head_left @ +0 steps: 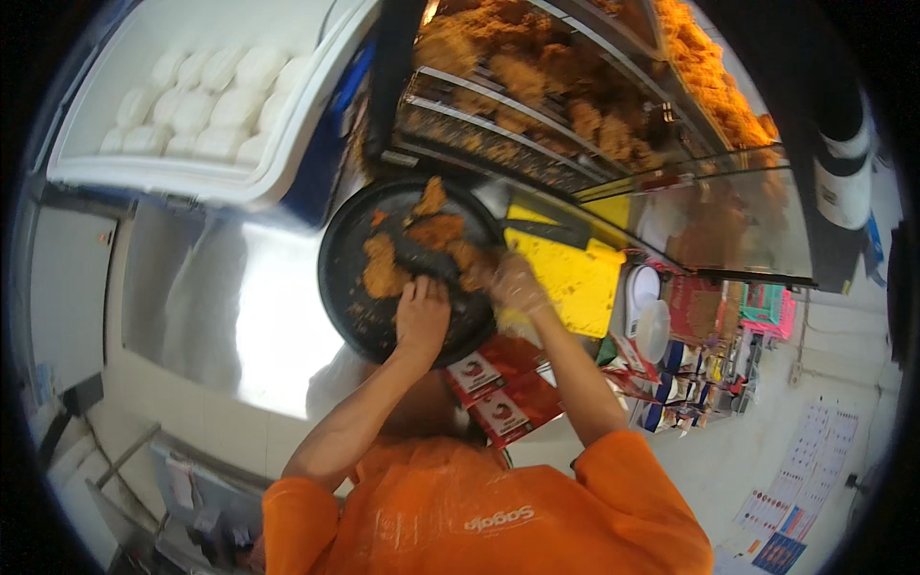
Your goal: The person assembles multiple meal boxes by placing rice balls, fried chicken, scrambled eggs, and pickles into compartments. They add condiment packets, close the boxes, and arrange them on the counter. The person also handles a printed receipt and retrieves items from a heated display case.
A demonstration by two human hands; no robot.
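A round black tray [347, 305] carries several pieces of fried chicken [385, 268] and scattered crumbs. My bare left hand [423, 314] rests on the tray's near part, fingers stretched out, just beside the lower left piece. On the tray's right side, my right hand [517, 285], in a clear plastic glove, has its fingers closed on a browned fried chicken piece [471, 265]; motion blurs the fingertips. A smaller piece [431, 197] lies near the far rim, with a redder one [436, 231] just below it.
A glass-fronted warmer [537, 86] full of fried chicken stands beyond the tray. Black-handled tongs [551, 230] lie across a yellow board [575, 287] at right. A cooler [273, 182] holds white wrapped bundles at far left. Red-and-white boxes [508, 398] sit near my body.
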